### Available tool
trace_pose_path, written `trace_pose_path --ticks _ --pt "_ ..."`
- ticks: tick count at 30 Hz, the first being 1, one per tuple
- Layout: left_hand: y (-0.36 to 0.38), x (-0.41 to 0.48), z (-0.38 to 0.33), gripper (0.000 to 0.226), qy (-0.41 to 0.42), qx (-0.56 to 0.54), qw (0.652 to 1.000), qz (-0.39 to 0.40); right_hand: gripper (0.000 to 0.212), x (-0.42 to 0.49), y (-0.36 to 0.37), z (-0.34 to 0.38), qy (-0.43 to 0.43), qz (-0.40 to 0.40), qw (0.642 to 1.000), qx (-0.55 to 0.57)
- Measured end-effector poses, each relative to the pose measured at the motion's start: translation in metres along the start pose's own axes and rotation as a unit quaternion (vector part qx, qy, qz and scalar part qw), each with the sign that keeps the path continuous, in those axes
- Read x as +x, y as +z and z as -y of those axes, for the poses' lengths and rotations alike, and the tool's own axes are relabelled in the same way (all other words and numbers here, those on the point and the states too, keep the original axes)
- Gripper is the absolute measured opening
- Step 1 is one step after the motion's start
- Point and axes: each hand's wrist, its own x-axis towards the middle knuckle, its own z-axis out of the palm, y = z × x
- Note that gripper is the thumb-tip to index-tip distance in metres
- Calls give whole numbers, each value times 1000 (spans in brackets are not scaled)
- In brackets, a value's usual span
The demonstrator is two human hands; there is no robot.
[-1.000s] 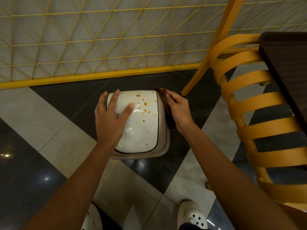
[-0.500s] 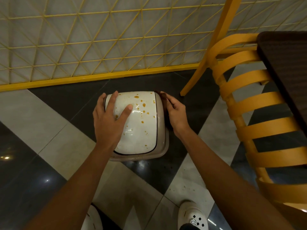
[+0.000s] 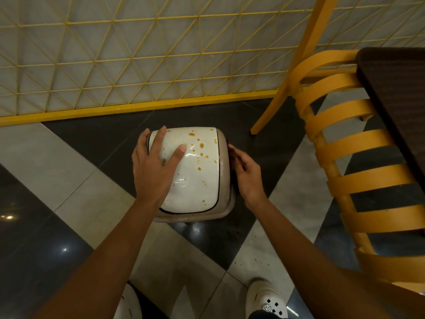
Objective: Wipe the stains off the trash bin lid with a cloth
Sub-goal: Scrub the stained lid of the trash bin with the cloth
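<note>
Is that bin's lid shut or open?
Shut. The white lid lies flat in its beige rim, with no gap showing, orange stains still on it. The left hand rests flat on top.

The left hand (image 3: 153, 168) covers the left part of the glossy white, orange-spotted trash bin lid (image 3: 197, 173); stains beneath it cannot be assessed. A dark item behind the right hand (image 3: 247, 174) is mostly hidden and unidentifiable. The right edge crops the slatted yellow wooden chair (image 3: 358, 180) and the dark brown surface (image 3: 400, 100). The bottom edge crops both white shoes (image 3: 266, 300).
</note>
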Motion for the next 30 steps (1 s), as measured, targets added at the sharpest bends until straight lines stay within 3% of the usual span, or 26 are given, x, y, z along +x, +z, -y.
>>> trace_pose_path --ticks 4,13,20,30 --pt "0 0 1 60 -1 2 1000 0 31 24 4 14 26 17 1000 5" --pt "1 -1 2 64 6 3 1000 2 35 -76 -8 -28 37 -15 999 9" --pt "0 0 -1 61 -4 5 1000 2 36 -49 -7 -19 13 -10 1000 -2" --pt "-1 -1 3 70 9 3 1000 14 42 -105 -6 -40 32 5 999 -27"
